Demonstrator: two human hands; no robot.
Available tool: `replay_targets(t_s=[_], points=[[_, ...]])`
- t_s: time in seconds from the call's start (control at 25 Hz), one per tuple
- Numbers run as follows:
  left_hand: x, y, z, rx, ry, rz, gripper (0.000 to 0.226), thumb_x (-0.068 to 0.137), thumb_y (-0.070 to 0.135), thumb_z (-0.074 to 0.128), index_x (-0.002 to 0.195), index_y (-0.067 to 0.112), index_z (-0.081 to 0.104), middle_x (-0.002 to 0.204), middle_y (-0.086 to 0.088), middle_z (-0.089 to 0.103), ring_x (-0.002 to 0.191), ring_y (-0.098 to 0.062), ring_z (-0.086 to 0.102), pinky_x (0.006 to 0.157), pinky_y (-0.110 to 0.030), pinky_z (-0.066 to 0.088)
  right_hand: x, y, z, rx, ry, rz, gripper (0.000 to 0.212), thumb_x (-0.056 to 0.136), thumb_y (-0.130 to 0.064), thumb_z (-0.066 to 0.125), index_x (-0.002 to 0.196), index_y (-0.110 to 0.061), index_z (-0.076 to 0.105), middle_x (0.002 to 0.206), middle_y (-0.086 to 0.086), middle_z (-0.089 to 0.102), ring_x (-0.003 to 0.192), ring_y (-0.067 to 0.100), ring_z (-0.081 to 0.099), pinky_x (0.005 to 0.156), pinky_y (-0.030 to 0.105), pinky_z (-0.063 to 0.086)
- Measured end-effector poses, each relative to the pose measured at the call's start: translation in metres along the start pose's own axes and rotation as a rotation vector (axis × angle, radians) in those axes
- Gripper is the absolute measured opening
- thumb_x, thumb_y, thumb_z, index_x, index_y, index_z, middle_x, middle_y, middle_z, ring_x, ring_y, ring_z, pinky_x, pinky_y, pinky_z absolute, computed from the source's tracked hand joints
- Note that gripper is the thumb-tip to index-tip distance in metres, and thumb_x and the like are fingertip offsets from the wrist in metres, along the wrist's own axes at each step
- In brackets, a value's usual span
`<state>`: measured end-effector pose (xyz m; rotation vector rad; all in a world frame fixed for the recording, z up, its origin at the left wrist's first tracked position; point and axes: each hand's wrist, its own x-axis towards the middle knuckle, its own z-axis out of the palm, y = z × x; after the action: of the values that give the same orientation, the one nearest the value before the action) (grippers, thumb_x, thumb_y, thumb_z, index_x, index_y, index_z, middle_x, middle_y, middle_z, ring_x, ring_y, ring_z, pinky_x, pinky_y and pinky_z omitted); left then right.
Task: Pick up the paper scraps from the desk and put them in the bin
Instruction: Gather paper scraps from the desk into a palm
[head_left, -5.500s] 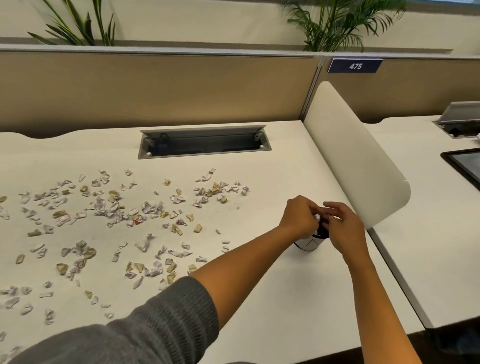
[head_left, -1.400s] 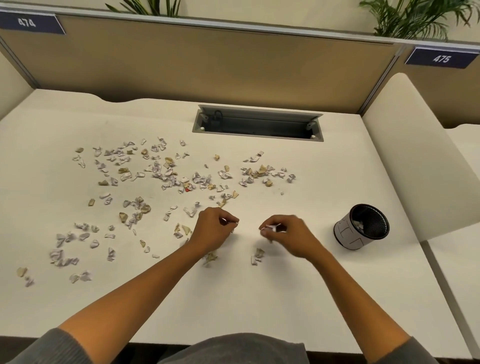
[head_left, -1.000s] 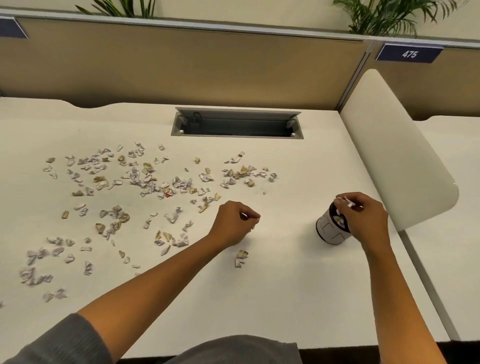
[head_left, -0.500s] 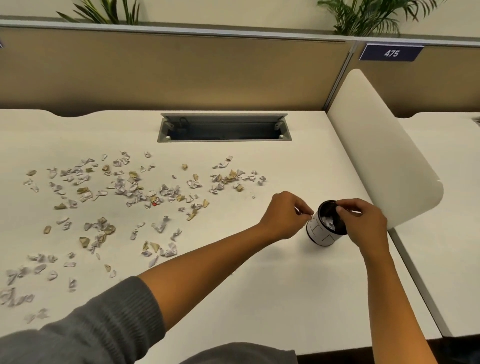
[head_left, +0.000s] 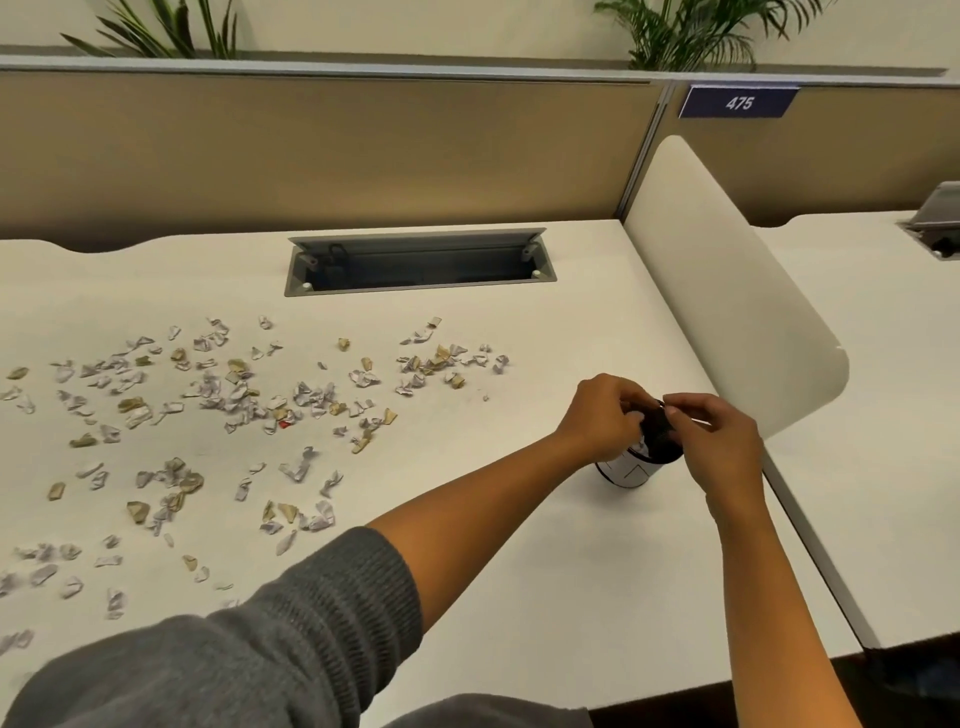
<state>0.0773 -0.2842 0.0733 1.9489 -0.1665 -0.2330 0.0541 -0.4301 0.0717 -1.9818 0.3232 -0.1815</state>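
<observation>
I am holding my left hand (head_left: 602, 415) and right hand (head_left: 714, 441) together over the bin (head_left: 636, 470), which is standing on the desk (head_left: 519, 571) near its right edge, just before the divider (head_left: 727, 291). The scraps (head_left: 234, 410) are lying scattered across the desk to the left of the bin. The cable tray (head_left: 421, 262) is sitting behind them, sunk into the desk before the back panel (head_left: 322, 150). Another desk (head_left: 883, 415) is lying right of the divider.
</observation>
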Motion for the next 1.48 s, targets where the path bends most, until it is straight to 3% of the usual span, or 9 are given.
replay_targets(t_s=[0.24,0.52,0.72,0.88,0.96,1.08,1.24,1.36,1.48], points=[[-0.002,-0.003,-0.024,-0.251,-0.021,-0.094,0.051,0.084,-0.014,0.038,0.114,0.012,0.07,0.122,-0.007,0.068,0.119,-0.015,0.059,0.098,-0.025,0.048,0.003,0.003,0.006,0.03,0.011,0.029,0.026,0.09,-0.011,0.062,0.087,-0.035,0.072,0.093,-0.014,0.072,0.092,0.012,0.069,0.083,0.03,0.056],[-0.044,-0.06,-0.095,-0.008,-0.019,-0.124,0.041,0.092,-0.004,0.042,0.114,0.017,0.07,0.123,0.003,0.067,0.117,-0.004,0.057,0.103,-0.023,0.044,-0.012,-0.004,0.034,0.052,-0.052,-0.071,0.022,0.09,-0.011,0.062,0.094,-0.029,0.074,0.094,-0.014,0.074,0.092,0.005,0.069,0.085,0.027,0.054],[-0.095,-0.119,-0.146,0.342,-0.047,-0.214,0.027,0.095,0.015,0.055,0.118,0.025,0.065,0.135,0.004,0.058,0.13,-0.013,0.048,0.108,-0.027,0.035,-0.04,-0.007,0.079,0.021,-0.375,-0.159,0.027,0.092,-0.004,0.06,0.094,-0.028,0.072,0.091,-0.014,0.072,0.083,0.008,0.069,0.074,0.017,0.055],[-0.128,-0.142,-0.168,0.465,-0.023,-0.254,0.033,0.096,0.012,0.052,0.128,0.02,0.056,0.134,0.001,0.053,0.128,-0.016,0.045,0.104,-0.023,0.033,-0.066,0.005,0.112,-0.175,-0.691,-0.119,0.018,0.091,-0.022,0.066,0.1,-0.038,0.068,0.104,-0.021,0.068,0.088,-0.001,0.065,0.069,0.01,0.049],[-0.145,-0.15,-0.172,0.564,-0.007,-0.262,0.037,0.096,0.012,0.051,0.132,0.018,0.053,0.131,-0.002,0.05,0.127,-0.019,0.041,0.102,-0.024,0.033,-0.079,0.014,0.125,-0.251,-0.847,-0.091,0.021,0.087,-0.031,0.073,0.105,-0.039,0.066,0.112,-0.019,0.064,0.095,0.0,0.063,0.076,0.015,0.049],[-0.168,-0.156,-0.179,0.706,0.024,-0.29,0.042,0.092,0.034,0.06,0.132,0.023,0.054,0.13,-0.001,0.048,0.125,-0.02,0.04,0.101,-0.032,0.037,-0.1,0.024,0.142,-0.379,-0.933,-0.147,0.047,0.073,-0.048,0.082,0.114,-0.035,0.061,0.112,-0.019,0.054,0.095,-0.002,0.057,0.078,0.013,0.046],[-0.195,-0.154,-0.18,0.575,0.02,-0.4,0.085,0.06,0.065,0.078,0.133,0.036,0.047,0.128,0.007,0.037,0.122,-0.011,0.034,0.101,-0.034,0.041,-0.118,0.027,0.155,-0.482,-0.934,-0.283,0.06,0.062,-0.06,0.083,0.109,-0.036,0.054,0.108,-0.019,0.044,0.092,-0.011,0.05,0.07,0.01,0.039],[-0.209,-0.16,-0.173,0.564,-0.072,-0.464,0.102,0.05,0.053,0.088,0.137,0.04,0.037,0.129,0.007,0.028,0.122,-0.013,0.033,0.097,-0.036,0.048,-0.128,0.027,0.16,-0.461,-0.937,-0.318,0.055,0.066,-0.056,0.081,0.109,-0.036,0.053,0.108,-0.018,0.041,0.092,-0.008,0.053,0.07,0.01,0.041],[-0.214,-0.165,-0.166,0.52,-0.081,-0.47,0.095,0.056,0.035,0.089,0.136,0.041,0.038,0.124,0.007,0.027,0.11,-0.015,0.044,0.085,-0.029,0.052,-0.137,0.027,0.166,-0.429,-0.941,-0.329,0.045,0.075,-0.045,0.081,0.109,-0.031,0.055,0.109,-0.014,0.041,0.089,-0.003,0.055,0.076,0.017,0.048]])
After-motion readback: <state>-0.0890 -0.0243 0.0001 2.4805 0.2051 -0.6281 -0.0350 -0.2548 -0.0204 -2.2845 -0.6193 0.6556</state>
